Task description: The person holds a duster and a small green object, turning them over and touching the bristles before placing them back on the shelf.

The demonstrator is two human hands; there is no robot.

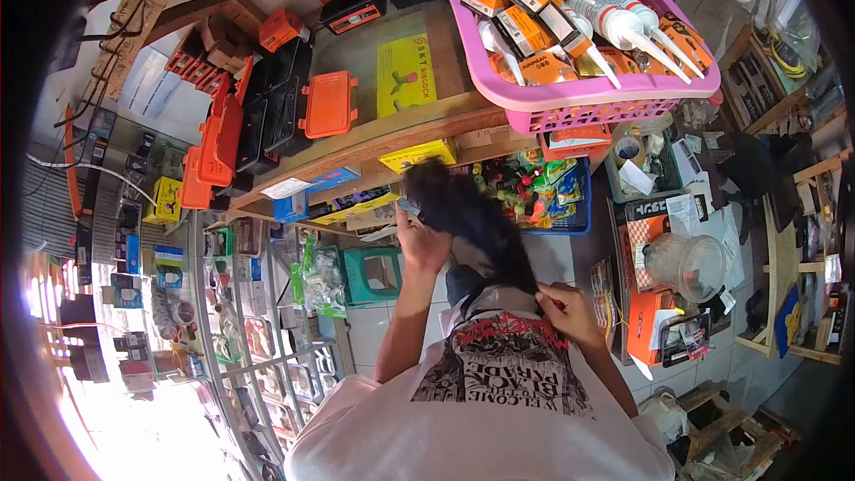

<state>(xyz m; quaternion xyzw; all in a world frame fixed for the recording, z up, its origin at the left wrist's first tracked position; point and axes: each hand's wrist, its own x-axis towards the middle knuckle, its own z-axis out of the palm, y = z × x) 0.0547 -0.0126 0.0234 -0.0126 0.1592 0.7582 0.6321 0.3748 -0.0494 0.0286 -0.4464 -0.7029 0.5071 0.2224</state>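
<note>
A long black fluffy duster (pixel 476 223) slants across the space in front of my body. Its narrow end meets my right hand (pixel 570 310), whose fingers are closed on it close to the white shirt. My left hand (pixel 424 242) is raised under the shelf edge, beside the duster's far end. Between its thumb and fingers is a small bluish flat item (pixel 408 207), too small to name and partly covered by the hand. Just beyond that hand, a yellow box (pixel 378 214) sits on the lower shelf.
A pink basket (pixel 597 107) of sealant tubes and orange boxes stands on the upper wooden shelf (pixel 356 153). Beneath it is a blue crate (pixel 583 205) of colourful packets. Orange-and-black toolboxes (pixel 267 98) line the left. A green stool (pixel 372 273) and glass display shelves (pixel 258 330) stand below.
</note>
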